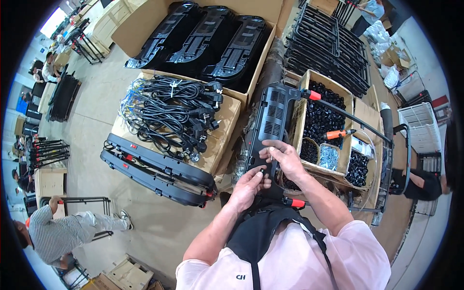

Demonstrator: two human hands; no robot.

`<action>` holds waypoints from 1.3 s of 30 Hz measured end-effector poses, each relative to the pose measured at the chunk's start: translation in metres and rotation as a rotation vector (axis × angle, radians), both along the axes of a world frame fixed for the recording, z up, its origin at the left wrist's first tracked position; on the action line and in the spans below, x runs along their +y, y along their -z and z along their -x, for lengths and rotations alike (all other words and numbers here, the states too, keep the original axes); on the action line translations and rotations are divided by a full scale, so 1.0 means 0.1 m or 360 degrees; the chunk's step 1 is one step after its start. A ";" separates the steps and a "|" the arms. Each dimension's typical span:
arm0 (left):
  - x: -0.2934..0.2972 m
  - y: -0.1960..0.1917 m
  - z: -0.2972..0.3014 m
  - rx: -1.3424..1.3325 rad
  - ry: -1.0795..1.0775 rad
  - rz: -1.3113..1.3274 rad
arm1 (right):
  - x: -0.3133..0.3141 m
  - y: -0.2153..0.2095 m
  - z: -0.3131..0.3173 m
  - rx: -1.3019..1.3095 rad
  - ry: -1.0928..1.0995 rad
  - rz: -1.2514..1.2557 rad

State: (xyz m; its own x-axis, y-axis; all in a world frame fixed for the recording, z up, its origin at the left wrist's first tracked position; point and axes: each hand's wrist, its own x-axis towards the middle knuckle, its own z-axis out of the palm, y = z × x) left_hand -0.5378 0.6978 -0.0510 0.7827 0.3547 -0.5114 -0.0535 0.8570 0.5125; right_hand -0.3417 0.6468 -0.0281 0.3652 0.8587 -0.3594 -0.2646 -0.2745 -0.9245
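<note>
A long black plastic housing with slotted vents [274,116] lies in front of me, and a black tube frame with red clips [355,118] reaches out from its right side. Above the near part of the housing, my left hand [249,188] pinches a small black part [262,170] between thumb and fingertips. My right hand [286,159] hovers just beyond it, over the housing, with thumb and fingers drawn together. Whatever may sit between those right fingertips is too small to make out.
To the right, a divided wooden box [349,92] holds black parts, silver screws [329,158] and an orange power screwdriver [338,134]. Bundled black power cords [169,113] top a carton at left. Beyond stand a carton of black housings [205,41] and stacked frames [328,46]. Several people work around.
</note>
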 end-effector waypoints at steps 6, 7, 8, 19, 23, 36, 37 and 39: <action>0.01 0.14 -0.38 -0.0127 0.0045 0.0001 | -0.07 -0.10 -0.04 -0.0018 0.0125 -0.0049; 0.01 0.14 -0.43 -0.0136 0.0044 -0.0016 | -0.09 -0.08 -0.05 -0.0060 0.0109 -0.0021; 0.02 0.14 -0.45 -0.0133 0.0052 -0.0016 | -0.10 -0.11 -0.06 -0.0016 0.0119 0.0011; 0.12 0.16 -0.67 -0.0135 0.0160 0.0059 | -0.18 -0.12 -0.35 -0.0548 -0.0220 0.0194; 0.17 0.24 -0.78 -0.0071 0.0111 0.0125 | -0.17 -0.17 -0.61 -0.1807 -0.0570 -0.0357; 0.27 0.05 -1.06 0.0028 0.0004 0.0020 | 0.81 0.06 -1.44 -0.2325 -0.0252 -0.0629; 0.24 0.05 -1.02 0.0043 0.0059 0.0004 | 0.92 0.10 -1.50 -0.2370 -0.0225 -0.0643; 0.16 0.07 -0.92 0.0065 0.0063 0.0000 | 1.11 0.18 -1.50 -0.2370 -0.0206 -0.0663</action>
